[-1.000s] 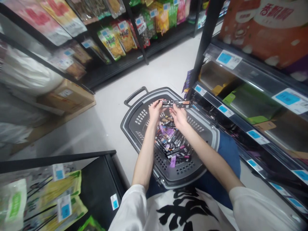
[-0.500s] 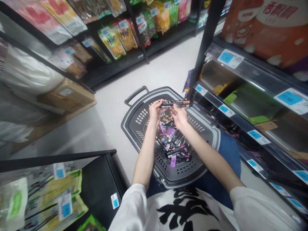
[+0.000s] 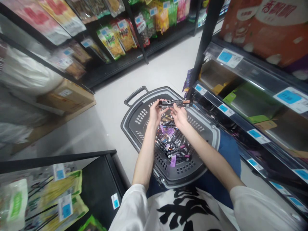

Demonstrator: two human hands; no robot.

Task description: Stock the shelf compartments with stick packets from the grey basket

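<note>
Left hand (image 3: 156,113) and right hand (image 3: 179,115) are closed on slim, shiny dark packets (image 3: 167,103), held crosswise just beyond them, with the basket (image 3: 174,177) below — likely light, fairly stiff and slippery, best pinched near both ends.

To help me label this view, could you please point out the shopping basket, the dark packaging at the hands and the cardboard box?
Shopping basket (image 3: 169,172): head view, on its near inner wall.
Dark packaging (image 3: 168,103): head view, left of its middle.
Cardboard box (image 3: 77,95): head view, on its brown side.
</note>
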